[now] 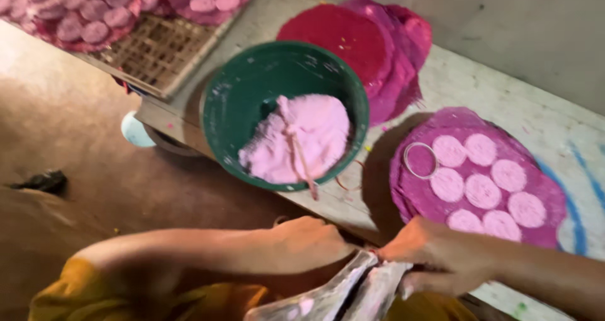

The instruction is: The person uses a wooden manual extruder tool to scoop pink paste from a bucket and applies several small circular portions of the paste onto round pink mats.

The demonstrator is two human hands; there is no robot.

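My left hand (pixel 309 242) and my right hand (pixel 435 251) meet at the bottom of the head view, both closed on a crumpled clear plastic bag (pixel 343 292) dusted with pink. Just beyond them stands a green bowl (pixel 236 97) holding a lump of pink dough (pixel 299 138) with a thin stick in it. Right of the bowl lies a round magenta cloth (pixel 542 192) carrying several flat pale pink discs (pixel 482 190) and a thin ring (pixel 421 160).
A stack of red and magenta round cloths (pixel 353 34) lies behind the bowl. A woven bamboo tray (pixel 157 46) at top left carries more cloths with pink discs (pixel 82 12). The worktop (pixel 504 87) is pale and stained; brown floor lies to the left.
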